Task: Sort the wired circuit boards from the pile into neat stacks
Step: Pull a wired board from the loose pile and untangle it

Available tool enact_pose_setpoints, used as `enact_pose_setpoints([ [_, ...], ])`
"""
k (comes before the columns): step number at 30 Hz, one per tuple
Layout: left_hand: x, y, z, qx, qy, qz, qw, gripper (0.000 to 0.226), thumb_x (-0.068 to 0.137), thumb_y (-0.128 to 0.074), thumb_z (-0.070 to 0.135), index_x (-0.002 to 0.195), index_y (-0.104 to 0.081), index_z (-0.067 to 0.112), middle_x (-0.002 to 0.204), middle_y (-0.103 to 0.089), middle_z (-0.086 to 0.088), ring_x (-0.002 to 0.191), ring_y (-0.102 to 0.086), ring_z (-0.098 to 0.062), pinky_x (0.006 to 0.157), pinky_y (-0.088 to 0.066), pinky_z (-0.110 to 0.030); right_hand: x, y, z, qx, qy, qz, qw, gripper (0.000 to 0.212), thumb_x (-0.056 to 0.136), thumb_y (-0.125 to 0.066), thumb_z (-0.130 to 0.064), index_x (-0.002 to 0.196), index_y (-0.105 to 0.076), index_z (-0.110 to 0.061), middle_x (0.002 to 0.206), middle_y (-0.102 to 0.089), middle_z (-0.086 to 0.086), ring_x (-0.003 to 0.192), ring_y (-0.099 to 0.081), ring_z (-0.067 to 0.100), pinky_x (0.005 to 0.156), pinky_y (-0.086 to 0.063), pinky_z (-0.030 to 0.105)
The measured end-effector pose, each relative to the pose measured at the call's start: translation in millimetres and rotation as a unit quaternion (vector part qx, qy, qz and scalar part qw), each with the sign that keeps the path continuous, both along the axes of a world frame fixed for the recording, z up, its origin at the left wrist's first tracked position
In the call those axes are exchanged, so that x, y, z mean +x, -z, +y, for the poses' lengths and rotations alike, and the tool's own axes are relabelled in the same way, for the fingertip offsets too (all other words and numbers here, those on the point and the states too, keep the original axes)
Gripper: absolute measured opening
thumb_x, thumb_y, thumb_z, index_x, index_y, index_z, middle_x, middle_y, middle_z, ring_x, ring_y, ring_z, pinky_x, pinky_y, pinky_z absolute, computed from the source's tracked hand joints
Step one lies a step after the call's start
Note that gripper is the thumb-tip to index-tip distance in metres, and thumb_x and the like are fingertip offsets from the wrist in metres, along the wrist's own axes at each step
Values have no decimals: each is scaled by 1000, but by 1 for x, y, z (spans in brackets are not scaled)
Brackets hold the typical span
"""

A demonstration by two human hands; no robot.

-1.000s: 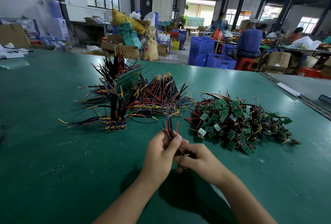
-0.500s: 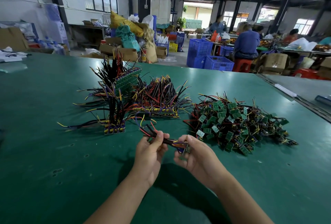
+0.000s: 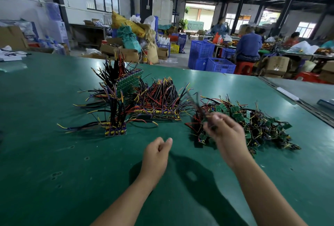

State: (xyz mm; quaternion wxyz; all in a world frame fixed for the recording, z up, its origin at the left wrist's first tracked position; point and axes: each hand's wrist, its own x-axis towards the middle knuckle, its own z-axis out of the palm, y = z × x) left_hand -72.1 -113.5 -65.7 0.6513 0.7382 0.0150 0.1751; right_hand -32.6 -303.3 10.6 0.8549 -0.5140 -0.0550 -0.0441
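Right hand [image 3: 226,133], centre-right, pinching a blurred board [image 3: 204,115], wires slanting up-left toward the stacks [image 3: 157,111] at mid-frame. Left hand [image 3: 156,155] below, loosely curled, holding nothing. Pile [image 3: 262,122] just behind the right hand. Stacks up-left of both hands, left nearer, board in the right

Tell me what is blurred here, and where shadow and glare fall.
Head view: the right hand and the dark-wired circuit board it holds are motion-blurred; the left hand is sharp; arm shadows darken the green table; pale glare lies along its far edge.
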Motion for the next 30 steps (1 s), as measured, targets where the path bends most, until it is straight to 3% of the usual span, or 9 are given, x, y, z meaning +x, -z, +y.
enact_pose_setpoints([
  [3, -2, -3, -2, 21, 27, 11, 999, 57, 96, -53, 38, 51, -21, 25, 49, -16, 11, 45, -15, -9, 44, -15, -22, 27, -22, -16, -207, 163, -67, 962, 18, 93, -60, -5, 87, -71, -18, 82, -72, 4, 80, -66, 20, 79, -55, 30],
  [5, -3, -6, -3, -6, 46, 35, 998, 58, 97, -47, 42, 51, -18, 23, 48, -15, 8, 44, -13, -11, 45, -13, -24, 47, -32, -26, -305, 249, -77, 916, 13, 95, -61, -15, 94, -69, -25, 79, -69, 2, 73, -60, 20, 67, -50, 34],
  [9, -7, -11, -3, -62, 72, 51, 994, 57, 98, -41, 42, 48, -20, 25, 45, -17, 5, 43, -12, -12, 48, -11, -30, 79, -39, -53, -429, 347, -58, 832, 22, 98, -56, -23, 115, -66, -15, 96, -70, 8, 79, -62, 21, 68, -51, 35],
  [13, -8, -11, -1, -59, 111, 51, 991, 56, 98, -37, 44, 51, -19, 20, 46, -16, 1, 45, -11, -15, 48, -10, -30, 91, -23, -72, -563, 330, -22, 758, 30, 102, -47, -21, 118, -63, -2, 109, -66, 20, 94, -59, 34, 82, -45, 41],
  [16, -7, -10, 0, -62, 112, 46, 991, 53, 90, -38, 52, 52, -20, 20, 47, -17, 0, 44, -12, -14, 46, -10, -28, 89, -17, -73, -642, 264, -12, 719, 50, 107, -28, -31, 84, -59, 1, 95, -63, 26, 92, -56, 37, 80, -41, 40],
  [18, -7, -9, 1, -63, 113, 41, 991, 52, 87, -39, 54, 50, -21, 21, 46, -17, 1, 43, -13, -14, 45, -11, -26, 85, -16, -73, -682, 256, 4, 686, 58, 106, -16, -41, 76, -50, -6, 96, -62, 25, 101, -55, 39, 96, -41, 50],
  [24, -5, -8, 2, -75, 105, 44, 991, 57, 96, -37, 47, 46, -24, 24, 44, -20, 5, 42, -16, -13, 42, -17, -21, 81, -16, -68, -689, 251, -1, 680, 58, 104, -17, -47, 101, -57, -5, 121, -60, 21, 120, -51, 36, 111, -27, 58],
  [27, -4, -7, 3, -78, 100, 48, 991, 60, 101, -34, 40, 43, -27, 25, 44, -22, 7, 41, -18, -11, 41, -19, -20, 70, -18, -52, -650, 316, -33, 690, 53, 105, -25, -43, 137, -50, -9, 150, -42, 10, 145, -26, 25, 120, -10, 52],
  [30, -4, -8, 1, -92, 72, 44, 992, 52, 100, -36, 39, 52, -26, 23, 47, -21, 10, 42, -17, -9, 41, -19, -18, 38, -8, -9, -572, 332, -159, 733, 41, 105, -35, -31, 131, -57, -8, 142, -51, 10, 138, -36, 26, 117, -21, 41],
])
